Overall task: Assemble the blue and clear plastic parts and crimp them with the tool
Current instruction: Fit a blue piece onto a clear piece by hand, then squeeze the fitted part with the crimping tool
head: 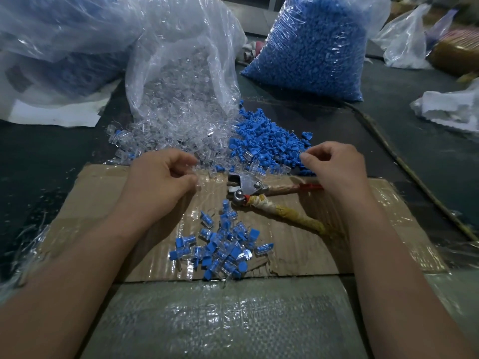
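At the far left a big bag (51, 35) of bluish stock is lying shut, and beside it the open bag (181, 73) is spilling its clear parts (168, 141) onto the dark table (39, 156). The left hand (166, 174) is hovering at the near edge of that spill with its fingers curled in, and it seems to be pinching one clear part (194, 169) at the fingertips, though blur is softening the piece. Below it, on the taped cardboard (363, 229), a heap of assembled pieces (220, 244) is lying. I judge about two dozen, too tangled for an exact count, so the work is under way but far from finished. In the middle the crimp tool (248, 185) is resting on the cardboard with nobody holding it, its wrapped handles pointing right. Behind it the loose blue parts (269, 141) are heaped by the hundred, just beside the clear spill. The right hand (334, 164) is poised at the near edge of the blue heap, thumb and forefinger drawn together. Whether they are gripping a part I cannot tell. Further back a full bag of blue parts (311, 47) is standing unopened. The count: three bags of stock, two loose heaps, one tool, one finished heap. Joining and crimping the piece in hand is not yet done, and nearly all the stock is waiting.
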A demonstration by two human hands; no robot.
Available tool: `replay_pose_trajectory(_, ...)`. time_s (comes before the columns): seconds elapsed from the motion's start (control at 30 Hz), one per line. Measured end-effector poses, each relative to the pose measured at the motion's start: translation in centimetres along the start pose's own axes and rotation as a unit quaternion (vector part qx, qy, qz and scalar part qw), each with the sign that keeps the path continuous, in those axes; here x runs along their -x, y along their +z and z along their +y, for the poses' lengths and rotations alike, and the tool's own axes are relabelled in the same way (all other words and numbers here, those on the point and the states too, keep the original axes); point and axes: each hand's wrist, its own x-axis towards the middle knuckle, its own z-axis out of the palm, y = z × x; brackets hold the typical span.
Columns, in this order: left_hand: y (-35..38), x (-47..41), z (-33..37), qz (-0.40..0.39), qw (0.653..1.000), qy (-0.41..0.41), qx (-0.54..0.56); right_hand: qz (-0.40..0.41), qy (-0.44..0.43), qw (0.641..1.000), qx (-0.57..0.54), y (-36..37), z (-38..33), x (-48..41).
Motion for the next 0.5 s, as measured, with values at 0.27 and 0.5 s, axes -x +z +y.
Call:
replay_pose_trajectory(0.27,0.23,0.25,0.28,-0.013,0.954,-0.119,0.276,-0.033,0.020,0.992,0.124,0.38,0.63,-0.45)
replay_pose_trajectory(0.5,0.57,0.48,0.86,-0.039,0.931,-0.123,0.341,-0.058,0.017,0.989,0.137,1.05,0.55,-0.74)
